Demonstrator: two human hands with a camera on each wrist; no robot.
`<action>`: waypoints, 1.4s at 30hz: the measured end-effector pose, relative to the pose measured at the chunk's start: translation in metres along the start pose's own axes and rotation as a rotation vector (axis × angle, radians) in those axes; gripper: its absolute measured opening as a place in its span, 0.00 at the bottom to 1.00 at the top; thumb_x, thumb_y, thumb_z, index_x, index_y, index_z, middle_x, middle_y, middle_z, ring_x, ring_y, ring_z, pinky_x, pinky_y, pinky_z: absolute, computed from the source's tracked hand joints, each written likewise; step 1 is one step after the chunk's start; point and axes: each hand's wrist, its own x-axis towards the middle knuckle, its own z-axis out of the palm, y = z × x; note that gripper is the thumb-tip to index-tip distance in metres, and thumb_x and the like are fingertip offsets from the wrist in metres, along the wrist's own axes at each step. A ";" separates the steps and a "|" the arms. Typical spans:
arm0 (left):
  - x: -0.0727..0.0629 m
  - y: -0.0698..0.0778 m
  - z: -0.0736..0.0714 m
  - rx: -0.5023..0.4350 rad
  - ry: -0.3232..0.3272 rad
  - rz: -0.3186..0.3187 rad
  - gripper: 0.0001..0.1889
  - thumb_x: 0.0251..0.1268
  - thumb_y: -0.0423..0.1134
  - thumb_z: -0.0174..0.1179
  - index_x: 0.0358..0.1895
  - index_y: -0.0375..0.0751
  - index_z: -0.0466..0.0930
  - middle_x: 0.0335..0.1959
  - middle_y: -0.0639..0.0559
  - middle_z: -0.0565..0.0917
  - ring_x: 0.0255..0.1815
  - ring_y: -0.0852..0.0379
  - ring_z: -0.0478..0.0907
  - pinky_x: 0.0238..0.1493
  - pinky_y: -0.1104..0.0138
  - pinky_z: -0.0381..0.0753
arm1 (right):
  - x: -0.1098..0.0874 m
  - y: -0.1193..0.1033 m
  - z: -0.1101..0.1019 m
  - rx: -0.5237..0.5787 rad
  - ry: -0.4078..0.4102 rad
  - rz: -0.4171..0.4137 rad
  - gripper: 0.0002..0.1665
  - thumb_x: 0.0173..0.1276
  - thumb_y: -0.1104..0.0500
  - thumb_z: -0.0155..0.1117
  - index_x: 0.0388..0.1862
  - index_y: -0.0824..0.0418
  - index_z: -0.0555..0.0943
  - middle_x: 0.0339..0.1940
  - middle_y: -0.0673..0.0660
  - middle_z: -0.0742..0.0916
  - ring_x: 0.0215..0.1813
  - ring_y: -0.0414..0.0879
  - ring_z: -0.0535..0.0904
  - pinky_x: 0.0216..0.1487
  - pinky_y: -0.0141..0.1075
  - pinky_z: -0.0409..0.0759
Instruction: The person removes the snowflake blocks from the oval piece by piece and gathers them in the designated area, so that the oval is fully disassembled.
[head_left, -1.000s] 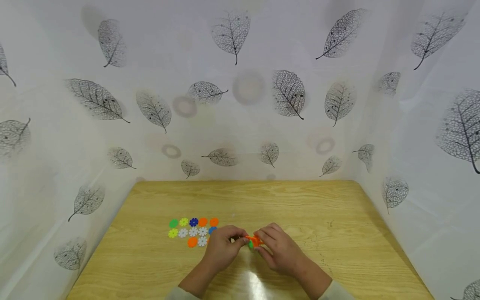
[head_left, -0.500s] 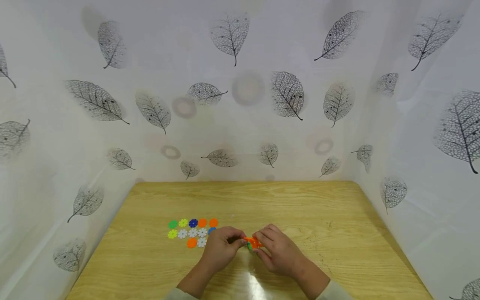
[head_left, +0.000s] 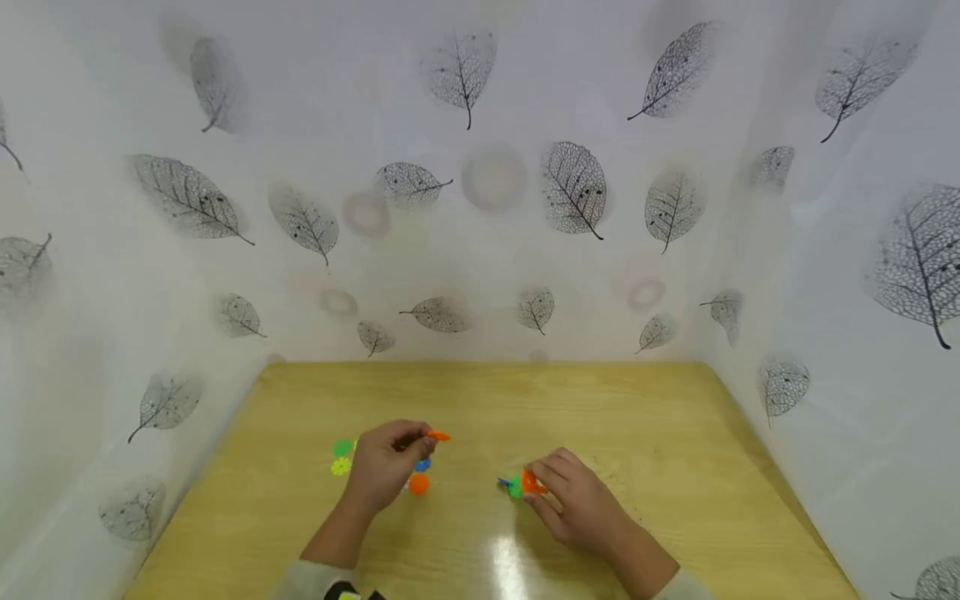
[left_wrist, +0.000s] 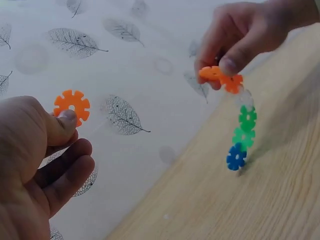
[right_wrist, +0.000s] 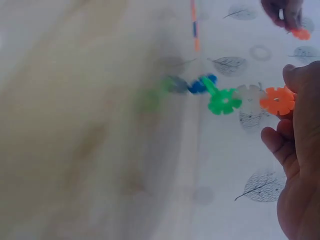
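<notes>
My left hand (head_left: 381, 467) pinches one orange notched disc (left_wrist: 81, 102) between thumb and forefinger, raised above the table's left part. In the left wrist view its other fingers are loosely bent. My right hand (head_left: 581, 504) grips the orange end of a chain of interlocking discs (left_wrist: 247, 118) with thumb and fingers. Beyond that orange end the chain runs through a whitish disc (left_wrist: 244, 98) and green ones to a blue disc (left_wrist: 236, 157) at the far tip. The fingers partly hide the held end. The two hands are well apart.
Several loose discs lie flat on the wooden table (head_left: 480, 400), among them a green disc (head_left: 342, 448), a yellow disc (head_left: 341, 466) and an orange disc (head_left: 419, 483). My left hand covers others. A leaf-patterned curtain (head_left: 495, 250) rises behind the table and along its sides.
The hands were together at the chain; my left hand has moved left and away over the loose discs, holding an orange disc. My right hand keeps the chain, shifted slightly right.
</notes>
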 end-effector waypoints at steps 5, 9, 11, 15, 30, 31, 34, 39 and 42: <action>0.002 -0.005 -0.014 0.003 -0.019 -0.044 0.08 0.69 0.37 0.70 0.48 0.41 0.89 0.40 0.49 0.90 0.39 0.52 0.88 0.40 0.64 0.87 | 0.007 0.008 -0.001 -0.014 -0.036 0.017 0.18 0.72 0.54 0.70 0.54 0.63 0.84 0.48 0.51 0.87 0.47 0.44 0.79 0.48 0.35 0.81; -0.009 -0.017 -0.016 0.022 -0.019 -0.120 0.09 0.67 0.42 0.72 0.47 0.46 0.89 0.41 0.53 0.90 0.43 0.54 0.86 0.43 0.63 0.86 | 0.004 0.008 -0.002 -0.024 -0.038 0.008 0.18 0.71 0.53 0.71 0.52 0.65 0.85 0.47 0.52 0.88 0.45 0.44 0.80 0.46 0.35 0.81; -0.012 -0.020 -0.018 0.029 -0.014 -0.137 0.10 0.66 0.44 0.73 0.47 0.48 0.89 0.42 0.54 0.90 0.44 0.53 0.85 0.43 0.60 0.86 | 0.003 0.008 -0.003 -0.025 -0.049 0.026 0.19 0.70 0.53 0.71 0.52 0.65 0.85 0.47 0.52 0.88 0.46 0.44 0.80 0.47 0.35 0.81; -0.013 -0.025 -0.026 0.060 0.011 -0.157 0.11 0.67 0.45 0.72 0.49 0.47 0.89 0.45 0.53 0.89 0.45 0.51 0.85 0.42 0.58 0.87 | 0.002 0.007 -0.003 -0.022 -0.046 0.040 0.19 0.70 0.53 0.72 0.53 0.65 0.85 0.48 0.53 0.88 0.46 0.45 0.80 0.47 0.36 0.81; -0.018 -0.055 -0.072 0.339 0.084 -0.245 0.12 0.72 0.41 0.68 0.52 0.41 0.89 0.42 0.51 0.89 0.42 0.55 0.85 0.36 0.68 0.84 | -0.001 0.002 0.000 -0.018 -0.002 0.021 0.19 0.72 0.53 0.70 0.53 0.65 0.86 0.48 0.53 0.89 0.46 0.45 0.81 0.46 0.36 0.82; -0.019 -0.057 -0.075 0.367 0.085 -0.249 0.11 0.71 0.41 0.68 0.51 0.41 0.89 0.41 0.51 0.89 0.42 0.56 0.85 0.37 0.68 0.84 | -0.001 0.002 0.000 -0.017 0.002 0.018 0.19 0.71 0.53 0.70 0.53 0.65 0.86 0.48 0.53 0.89 0.46 0.45 0.81 0.46 0.36 0.82; -0.022 -0.062 -0.083 0.447 0.086 -0.252 0.08 0.70 0.40 0.69 0.47 0.42 0.88 0.39 0.54 0.89 0.41 0.56 0.85 0.41 0.64 0.84 | -0.001 0.001 0.001 -0.018 0.016 0.008 0.20 0.69 0.54 0.72 0.53 0.65 0.86 0.48 0.54 0.89 0.46 0.45 0.82 0.46 0.36 0.82; -0.028 -0.066 -0.092 0.522 0.081 -0.267 0.06 0.68 0.39 0.69 0.43 0.42 0.89 0.35 0.54 0.88 0.38 0.56 0.83 0.43 0.60 0.82 | -0.001 0.000 0.002 -0.013 0.034 -0.001 0.20 0.67 0.54 0.74 0.53 0.65 0.86 0.48 0.54 0.89 0.45 0.45 0.82 0.46 0.37 0.82; -0.031 -0.067 -0.096 0.547 0.078 -0.297 0.07 0.68 0.39 0.68 0.43 0.41 0.90 0.36 0.54 0.88 0.39 0.55 0.83 0.44 0.58 0.82 | -0.002 -0.002 0.003 -0.011 0.032 0.007 0.20 0.67 0.54 0.73 0.53 0.65 0.86 0.48 0.53 0.89 0.45 0.45 0.82 0.45 0.37 0.82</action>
